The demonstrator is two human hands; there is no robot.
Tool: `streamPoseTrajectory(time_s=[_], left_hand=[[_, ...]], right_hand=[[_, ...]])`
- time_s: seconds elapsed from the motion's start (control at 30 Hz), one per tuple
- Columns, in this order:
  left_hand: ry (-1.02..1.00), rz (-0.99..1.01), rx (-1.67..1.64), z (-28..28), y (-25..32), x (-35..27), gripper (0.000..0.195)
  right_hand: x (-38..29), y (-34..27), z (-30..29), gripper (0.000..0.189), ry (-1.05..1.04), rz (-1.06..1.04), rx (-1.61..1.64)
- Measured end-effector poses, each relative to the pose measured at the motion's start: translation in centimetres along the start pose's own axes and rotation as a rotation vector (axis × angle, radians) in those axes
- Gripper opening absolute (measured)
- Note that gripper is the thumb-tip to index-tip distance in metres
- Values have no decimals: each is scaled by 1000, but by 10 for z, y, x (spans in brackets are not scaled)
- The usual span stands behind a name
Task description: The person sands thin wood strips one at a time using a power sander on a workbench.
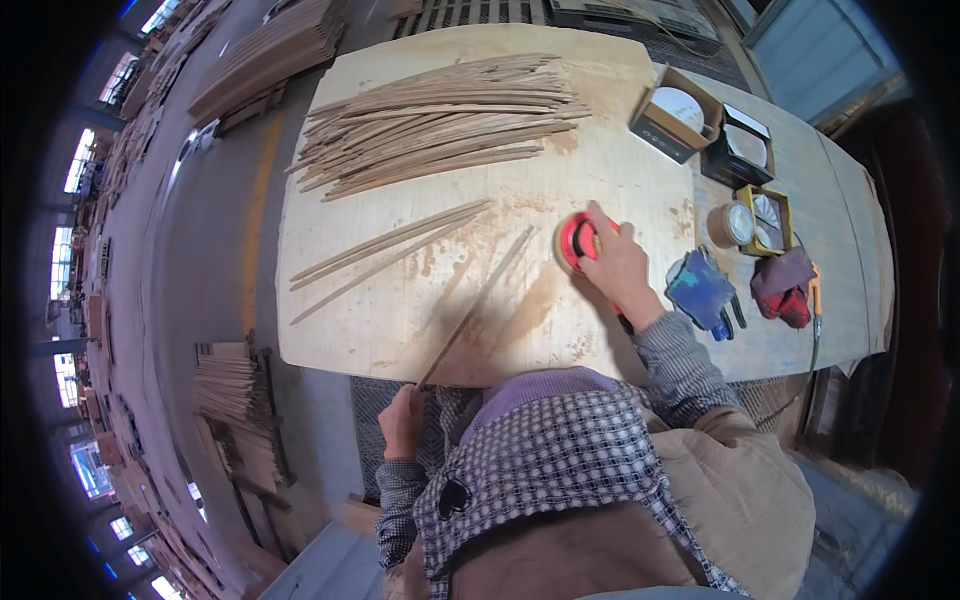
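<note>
My left hand [402, 424] grips the near end of a thin wooden strip [478, 301], just off the front edge of the worktable [360, 330]. The strip's far end lies over the tabletop. My right hand [619, 259] is wrapped over a red random orbital sander [576, 238], to the right of the strip's far end. Sander and strip are apart. To the left lie a few loose wooden strips [390, 238]. A large pile of similar strips [435, 124] covers the far left of the table. Brown sanding dust [529, 304] marks the surface around the strip.
At the table's right stand a cardboard box of round sanding discs [679, 112], a black box [739, 154], a yellow box [766, 219] and a tape roll [731, 224]. A blue glove [701, 291], a red cloth [782, 289] and an orange air blow gun [816, 289] lie nearer. Stacked boards [270, 60] stand beyond.
</note>
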State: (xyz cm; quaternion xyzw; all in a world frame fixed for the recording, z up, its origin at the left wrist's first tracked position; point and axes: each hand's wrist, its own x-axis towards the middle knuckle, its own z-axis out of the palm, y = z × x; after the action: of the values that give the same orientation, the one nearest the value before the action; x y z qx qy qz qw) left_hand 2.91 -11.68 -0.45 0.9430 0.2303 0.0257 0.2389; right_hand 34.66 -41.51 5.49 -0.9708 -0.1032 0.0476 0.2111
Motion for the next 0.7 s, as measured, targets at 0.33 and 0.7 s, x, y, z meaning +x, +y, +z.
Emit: streamPoseTrajectory(time_s=[0.33, 0.7], left_hand=[[189, 147, 383, -63, -72, 108, 16], [422, 256, 276, -48, -51, 232, 11]], right_hand=[[-31, 10, 1, 96, -165, -89, 20], [-22, 1, 5, 80, -161, -103, 7]])
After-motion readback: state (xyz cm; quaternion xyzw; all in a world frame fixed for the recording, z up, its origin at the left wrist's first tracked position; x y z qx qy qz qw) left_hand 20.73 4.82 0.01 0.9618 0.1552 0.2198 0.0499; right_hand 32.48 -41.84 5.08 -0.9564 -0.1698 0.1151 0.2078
